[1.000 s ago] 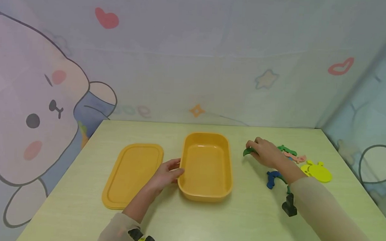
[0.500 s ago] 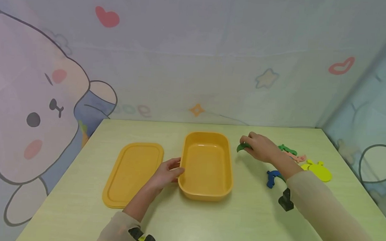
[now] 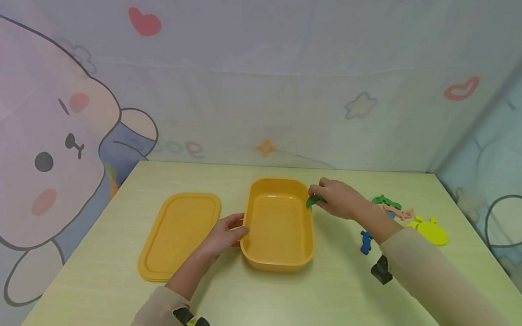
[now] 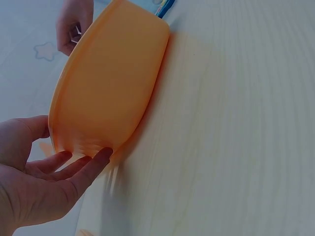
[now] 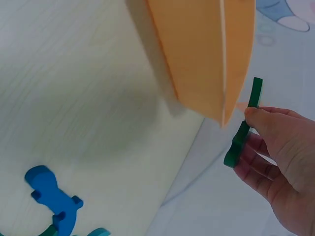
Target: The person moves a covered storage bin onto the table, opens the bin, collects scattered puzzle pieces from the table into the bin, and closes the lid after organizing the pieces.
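By the right rim of the tub (image 3: 277,267), closer than a second ago, the right hand (image 3: 339,199) pinches the green piece (image 3: 314,200) between thumb and fingers, while the left hand (image 3: 225,236), unmoved, grips the tub's left wall.

Lid (image 3: 179,237) left of tub (image 3: 277,233); pieces (image 3: 400,212) right, perhaps overlapping.

Pale printed cloth (image 3: 228,104), cartoon animal (image 3: 42,126) at left, red heart (image 3: 147,25), star (image 3: 360,106), light tabletop (image 3: 256,302)
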`<state>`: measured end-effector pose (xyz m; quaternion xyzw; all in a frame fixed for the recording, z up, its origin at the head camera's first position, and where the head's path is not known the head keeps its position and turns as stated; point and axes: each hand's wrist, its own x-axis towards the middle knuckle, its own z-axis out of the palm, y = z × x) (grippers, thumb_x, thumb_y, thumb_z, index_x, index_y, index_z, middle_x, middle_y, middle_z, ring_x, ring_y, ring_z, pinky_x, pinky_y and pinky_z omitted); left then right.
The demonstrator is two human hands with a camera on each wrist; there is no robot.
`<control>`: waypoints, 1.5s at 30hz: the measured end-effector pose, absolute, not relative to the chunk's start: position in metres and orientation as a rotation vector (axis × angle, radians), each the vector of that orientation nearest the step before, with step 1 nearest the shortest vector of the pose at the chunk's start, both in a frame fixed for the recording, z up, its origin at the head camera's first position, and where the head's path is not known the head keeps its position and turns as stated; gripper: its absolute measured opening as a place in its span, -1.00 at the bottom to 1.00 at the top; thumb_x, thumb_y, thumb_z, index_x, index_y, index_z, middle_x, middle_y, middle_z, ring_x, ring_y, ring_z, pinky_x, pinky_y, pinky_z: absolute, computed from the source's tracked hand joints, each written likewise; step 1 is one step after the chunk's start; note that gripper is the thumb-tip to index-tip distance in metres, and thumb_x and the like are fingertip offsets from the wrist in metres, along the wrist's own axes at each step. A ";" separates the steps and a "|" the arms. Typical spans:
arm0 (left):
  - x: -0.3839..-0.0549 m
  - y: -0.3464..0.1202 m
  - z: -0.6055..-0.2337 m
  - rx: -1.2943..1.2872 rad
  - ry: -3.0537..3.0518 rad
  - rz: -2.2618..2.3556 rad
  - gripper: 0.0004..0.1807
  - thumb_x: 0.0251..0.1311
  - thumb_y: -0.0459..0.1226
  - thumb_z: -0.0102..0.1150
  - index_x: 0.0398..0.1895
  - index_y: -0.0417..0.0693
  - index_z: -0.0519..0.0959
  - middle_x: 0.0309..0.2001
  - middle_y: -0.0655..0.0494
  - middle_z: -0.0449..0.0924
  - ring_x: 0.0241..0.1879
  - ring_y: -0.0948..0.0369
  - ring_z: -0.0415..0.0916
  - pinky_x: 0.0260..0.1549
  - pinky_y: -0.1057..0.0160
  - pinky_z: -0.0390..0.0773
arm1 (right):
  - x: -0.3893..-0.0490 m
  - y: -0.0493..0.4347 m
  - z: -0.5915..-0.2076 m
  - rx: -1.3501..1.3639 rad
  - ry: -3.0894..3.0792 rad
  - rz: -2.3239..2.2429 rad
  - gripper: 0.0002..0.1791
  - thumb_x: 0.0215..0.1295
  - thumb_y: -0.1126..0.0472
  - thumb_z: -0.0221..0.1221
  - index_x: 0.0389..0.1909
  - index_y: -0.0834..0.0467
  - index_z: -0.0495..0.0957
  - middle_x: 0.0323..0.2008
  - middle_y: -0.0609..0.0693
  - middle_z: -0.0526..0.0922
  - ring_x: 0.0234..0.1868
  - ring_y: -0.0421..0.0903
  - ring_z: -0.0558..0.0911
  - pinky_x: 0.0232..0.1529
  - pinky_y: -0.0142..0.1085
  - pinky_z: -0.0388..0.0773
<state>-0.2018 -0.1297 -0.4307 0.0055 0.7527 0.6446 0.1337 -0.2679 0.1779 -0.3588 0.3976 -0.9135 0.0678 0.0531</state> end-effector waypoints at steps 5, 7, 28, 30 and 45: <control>-0.202 -0.129 -0.431 0.010 2.168 1.888 -0.49 0.21 -0.33 0.08 0.25 -0.17 0.32 0.15 -0.16 0.40 -0.07 0.08 0.53 -0.22 0.14 0.61 | -0.262 0.165 -0.356 1.268 -2.744 0.199 -0.83 0.15 0.26 0.23 -0.23 0.06 0.49 -0.44 -0.01 0.44 -0.52 -0.17 0.37 -0.46 -0.36 0.37; -0.202 -0.129 -0.432 0.010 2.160 1.894 -0.49 0.21 -0.34 0.08 0.25 -0.18 0.32 0.16 -0.16 0.40 -0.07 0.07 0.52 -0.21 0.14 0.61 | -0.259 0.160 -0.355 1.287 -2.735 0.196 -0.82 0.14 0.26 0.23 -0.24 0.06 0.48 -0.45 -0.03 0.42 -0.52 -0.17 0.37 -0.47 -0.37 0.36; -0.202 -0.132 -0.431 0.009 2.164 1.871 -0.48 0.22 -0.32 0.08 0.26 -0.18 0.30 0.18 -0.18 0.37 0.00 0.02 0.49 -0.18 0.14 0.60 | -0.236 0.125 -0.356 1.503 -2.577 0.180 -0.86 0.12 0.18 0.26 -0.34 0.05 0.48 -0.52 -0.08 0.38 -0.55 -0.20 0.35 -0.52 -0.46 0.33; -0.202 -0.132 -0.430 0.012 2.163 1.874 -0.48 0.22 -0.32 0.08 0.26 -0.18 0.30 0.18 -0.18 0.37 0.00 0.02 0.49 -0.18 0.14 0.60 | -0.234 0.121 -0.358 1.531 -2.543 0.176 -0.85 0.11 0.18 0.26 -0.35 0.05 0.48 -0.52 -0.07 0.38 -0.55 -0.20 0.35 -0.53 -0.46 0.34; -0.202 -0.131 -0.430 0.006 2.158 1.883 -0.49 0.22 -0.31 0.08 0.26 -0.17 0.31 0.17 -0.17 0.38 -0.03 0.05 0.51 -0.19 0.14 0.60 | -0.227 0.107 -0.373 1.606 -2.474 0.175 -0.86 0.10 0.17 0.28 -0.35 0.03 0.50 -0.52 -0.08 0.40 -0.55 -0.20 0.37 -0.52 -0.48 0.35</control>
